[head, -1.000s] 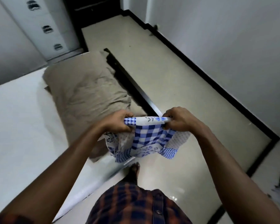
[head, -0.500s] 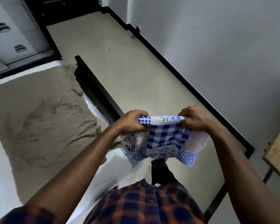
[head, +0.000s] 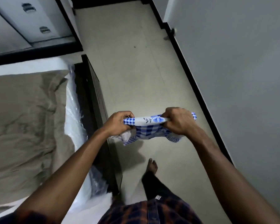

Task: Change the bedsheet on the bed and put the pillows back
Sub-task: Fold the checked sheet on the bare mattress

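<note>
So, our left hand and right hand clench the folded blue-and-white checked floral cotton sheet above the floor, right of the white plastic-wrapped mattress; we judge spreading, tucking and replacing pillows all remain.

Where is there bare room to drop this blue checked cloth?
The mattress strip between the beige pillow and the dark bed frame; floor between that frame and the wall. The pillow crowds the remaining visible mattress.

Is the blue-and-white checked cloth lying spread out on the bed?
No, the left hand and right hand grip the bunched blue-and-white checked cloth in the air over the pale floor beside the bed.
</note>
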The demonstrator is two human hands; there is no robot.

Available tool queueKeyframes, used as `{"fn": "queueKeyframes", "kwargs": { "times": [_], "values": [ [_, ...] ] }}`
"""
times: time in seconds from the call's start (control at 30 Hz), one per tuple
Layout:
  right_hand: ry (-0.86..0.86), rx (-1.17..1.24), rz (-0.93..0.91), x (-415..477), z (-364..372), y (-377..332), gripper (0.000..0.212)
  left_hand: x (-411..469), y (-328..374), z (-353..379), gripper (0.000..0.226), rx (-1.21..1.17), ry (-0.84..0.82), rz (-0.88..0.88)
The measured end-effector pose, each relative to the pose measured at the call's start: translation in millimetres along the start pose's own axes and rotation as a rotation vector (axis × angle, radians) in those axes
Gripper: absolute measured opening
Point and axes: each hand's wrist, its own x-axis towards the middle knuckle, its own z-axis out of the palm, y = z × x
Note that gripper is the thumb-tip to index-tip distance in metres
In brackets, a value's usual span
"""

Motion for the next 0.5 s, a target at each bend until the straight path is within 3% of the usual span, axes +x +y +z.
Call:
{"fn": "queueKeyframes", "kwargs": {
  "times": [0.17, 0.33, 0.5],
  "values": [
    [0.048, 0.029, -0.117, 76.2, -37.6, 16.6, 0.016, 40.4, 30.6, -41.9, 0.026, 0.060, 0.170, -0.009],
    [0.102, 0.095, -0.175, 145.9, -65.8, -3.0, 0.027, 66.8, 33.6, -99.5, 0.025, 0.141, 0.353, -0.002],
    [0.238, -0.007, -0.270, 251.5, -101.1, -27.5, 0.014, 113.8, 21.8, -178.5, 0.025, 0.100, 0.471, 0.016]
  ]
}}
